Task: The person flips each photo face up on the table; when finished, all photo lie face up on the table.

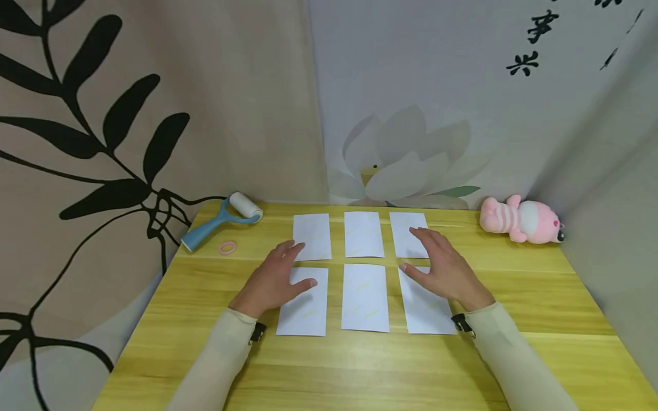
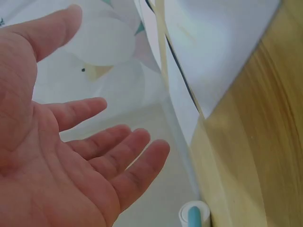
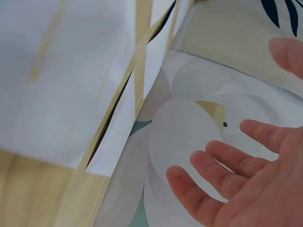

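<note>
Several white paper cards lie on the wooden table in two rows, with faint yellow marks on them. My left hand [image 1: 277, 279], fingers spread, is over the left side, overlapping the front left card [image 1: 311, 311] and the corner of the back left card [image 1: 312, 234] in the head view. On the other side, my right hand [image 1: 444, 268] hovers with relaxed fingers over the front right card [image 1: 429, 314] and the back right card [image 1: 406, 225]. Between them are the front middle card [image 1: 365, 297] and the back middle card [image 1: 363, 234]. Both wrist views show bare palms holding nothing.
A lint roller [image 1: 218, 222] with a blue handle lies at the table's back left, a pink ring [image 1: 227, 248] just in front of it. At the back right corner rests a pink plush toy [image 1: 524, 220]. Printed curtains [image 1: 247, 114] hang behind the table [image 1: 319, 377].
</note>
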A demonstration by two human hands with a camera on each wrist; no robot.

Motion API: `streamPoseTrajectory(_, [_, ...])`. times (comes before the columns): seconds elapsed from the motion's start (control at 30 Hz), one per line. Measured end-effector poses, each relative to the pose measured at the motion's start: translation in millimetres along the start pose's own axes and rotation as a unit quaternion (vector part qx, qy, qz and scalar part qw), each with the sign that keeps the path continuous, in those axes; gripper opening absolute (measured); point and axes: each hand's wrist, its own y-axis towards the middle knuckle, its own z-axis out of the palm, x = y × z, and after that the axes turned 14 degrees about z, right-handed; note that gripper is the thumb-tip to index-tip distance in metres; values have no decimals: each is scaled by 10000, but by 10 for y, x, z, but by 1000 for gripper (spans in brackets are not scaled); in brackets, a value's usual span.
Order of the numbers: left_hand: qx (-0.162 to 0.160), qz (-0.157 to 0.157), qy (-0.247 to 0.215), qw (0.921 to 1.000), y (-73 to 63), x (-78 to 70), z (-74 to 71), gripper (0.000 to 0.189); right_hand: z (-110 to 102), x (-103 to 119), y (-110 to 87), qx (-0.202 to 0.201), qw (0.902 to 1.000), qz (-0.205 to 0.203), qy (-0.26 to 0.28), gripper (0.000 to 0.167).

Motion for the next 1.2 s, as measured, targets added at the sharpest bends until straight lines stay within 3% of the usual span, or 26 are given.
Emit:
streamPoseTrajectory(0.47, [109,47,-604,9981,-168,-55,-18,86,95,271,-35,84,9967,-517,618,71])
streamPoseTrajectory(0.7, [154,-294,-992,9945,-310,6,-6,87,199,463,10,470,9941,-542,814,69])
streamPoseTrajectory(0.97, [85,-464,-1488,9877,-382,73,3,86,343,682,73,905,9861,-472,1307,68])
streamPoseTrajectory(1.2, [111,-880,-1985,9761,-440,159,-7,80,503,865,114,1166,9784,-544,1620,65])
